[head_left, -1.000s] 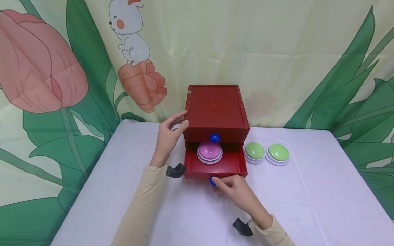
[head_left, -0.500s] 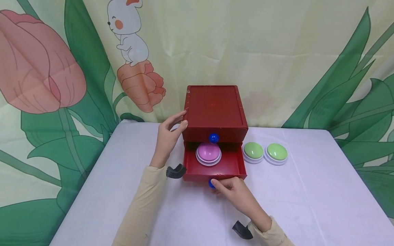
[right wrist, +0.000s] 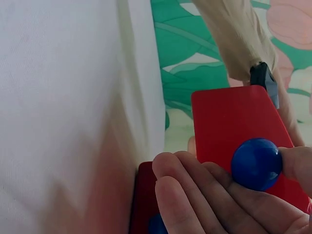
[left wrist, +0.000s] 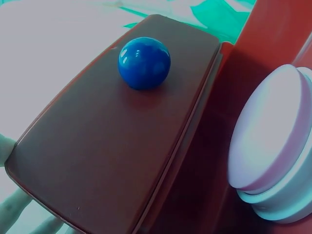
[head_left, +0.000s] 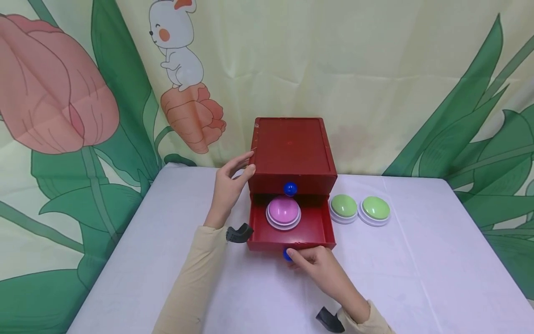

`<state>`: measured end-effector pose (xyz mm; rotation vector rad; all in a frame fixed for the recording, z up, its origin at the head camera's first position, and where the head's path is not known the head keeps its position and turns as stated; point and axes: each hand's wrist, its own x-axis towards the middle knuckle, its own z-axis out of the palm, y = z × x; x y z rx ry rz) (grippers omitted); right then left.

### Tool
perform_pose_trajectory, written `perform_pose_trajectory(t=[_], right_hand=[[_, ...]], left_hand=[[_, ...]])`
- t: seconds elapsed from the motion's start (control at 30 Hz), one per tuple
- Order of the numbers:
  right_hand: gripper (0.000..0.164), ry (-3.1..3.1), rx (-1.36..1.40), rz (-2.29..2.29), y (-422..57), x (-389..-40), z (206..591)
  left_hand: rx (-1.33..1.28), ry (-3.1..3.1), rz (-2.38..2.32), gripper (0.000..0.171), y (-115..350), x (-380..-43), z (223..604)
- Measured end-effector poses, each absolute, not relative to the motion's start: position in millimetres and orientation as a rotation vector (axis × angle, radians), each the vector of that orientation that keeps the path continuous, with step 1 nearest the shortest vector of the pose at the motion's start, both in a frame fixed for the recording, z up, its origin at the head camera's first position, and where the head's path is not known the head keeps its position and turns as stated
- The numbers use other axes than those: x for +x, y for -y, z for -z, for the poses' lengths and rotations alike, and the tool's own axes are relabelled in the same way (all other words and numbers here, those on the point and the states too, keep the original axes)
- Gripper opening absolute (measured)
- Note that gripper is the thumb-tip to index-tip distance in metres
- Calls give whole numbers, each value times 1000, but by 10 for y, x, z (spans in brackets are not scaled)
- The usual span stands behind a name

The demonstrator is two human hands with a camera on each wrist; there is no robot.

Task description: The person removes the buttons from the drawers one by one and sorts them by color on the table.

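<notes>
Two drawers, one over the other, make up a red cabinet (head_left: pixel 292 144) at the back of the table. My right hand (head_left: pixel 325 271) pinches the blue knob (head_left: pixel 287 254) of the lower drawer (head_left: pixel 310 232) between thumb and fingers. That drawer is pulled out, and inside it sits a pink domed button (head_left: pixel 283 211) with a white base. My left hand (head_left: pixel 228 183) rests against the cabinet's left side, fingers straight and thumb near the front corner. The upper drawer (left wrist: pixel 107 126) is pushed in; its blue knob (left wrist: pixel 144 63) shows in the left wrist view.
Two green domed buttons on white bases, the nearer one (head_left: pixel 344 206) close beside the cabinet and the other (head_left: pixel 375 208) further right, stand on the white-covered table (head_left: pixel 417 278). A printed curtain (head_left: pixel 375 69) hangs right behind the cabinet.
The lower drawer has slid further toward me with my right hand on its knob, carrying the pink button forward. My left hand stays at the cabinet's side.
</notes>
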<state>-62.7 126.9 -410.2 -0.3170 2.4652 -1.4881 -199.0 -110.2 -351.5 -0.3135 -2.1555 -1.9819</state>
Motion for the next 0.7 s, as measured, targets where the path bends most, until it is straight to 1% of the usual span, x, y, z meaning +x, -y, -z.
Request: perform_pose_trajectory(t=[0.27,0.6,0.7], right_hand=[[43,-2500,-289,1433,-1266,-563,4094],[41,-2529,-271,1379,-1269,-504,4082],[41,-2519,-277,1377,-1270,-490,4081]], left_hand=[[-318,2178,1966,43,1058,-1772,3256],[-306,2164,2000,43,1055,-1771,3256],[-314,2151,1993,43,1079,-1865,3384]])
